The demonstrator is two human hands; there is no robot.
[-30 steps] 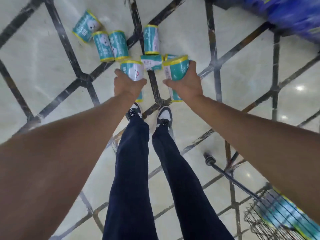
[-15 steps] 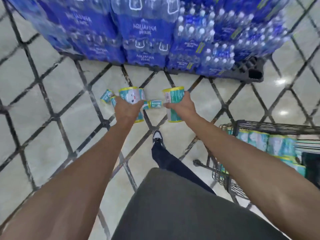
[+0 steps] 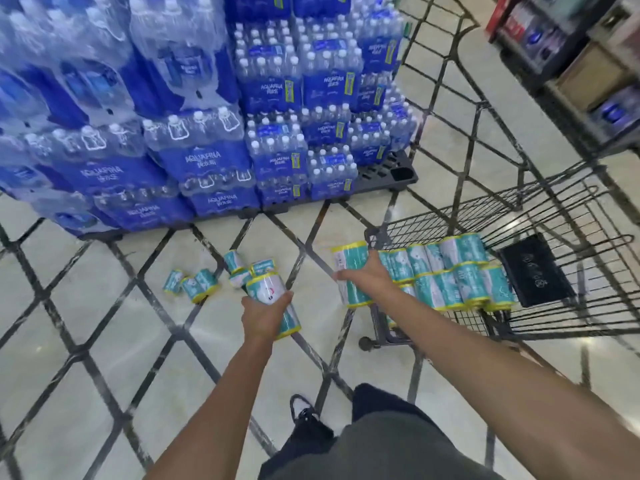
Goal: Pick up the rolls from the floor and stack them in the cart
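Two rolls in hand, one per hand, both mid-carry toward the cart. Nearest: person's grey shorts, dark trouser leg and a shoe (image 3: 304,415) at bottom centre, both bare forearms stretched forward. Left hand (image 3: 265,315) has fingers wrapped round a teal roll (image 3: 273,301) with yellow end bands and a white printed face, held over the floor (image 3: 104,341), short of the cart. Right hand (image 3: 367,277) grips a second roll (image 3: 349,277), upright-ish, just at the near-left corner of the wire cart (image 3: 554,216).

Step, as I judge it: transfer phase, pick done for this pair, placing not yet done. Next move calls for lifting the right roll over the cart rim and setting it beside or on top of the stacked rows without knocking them; left roll follows. Then back to the floor for the rest.

Rolls look like plastic-wrapped paper, teal with yellow bands, soft and light, likely to squash a bit under grip and roll if laid on the side.

Inside cart: stacked rolls (image 3: 450,271) in two tidy rows along the near-left side, a black flat item (image 3: 533,268) to their right. Beyond left hand, loose rolls on floor (image 3: 194,284), several, some touching, scattered on marble tile with dark diagonal lines. Farthest: pallet of blue bottled-water packs (image 3: 214,133), shelving (image 3: 588,64) top right, blurred.
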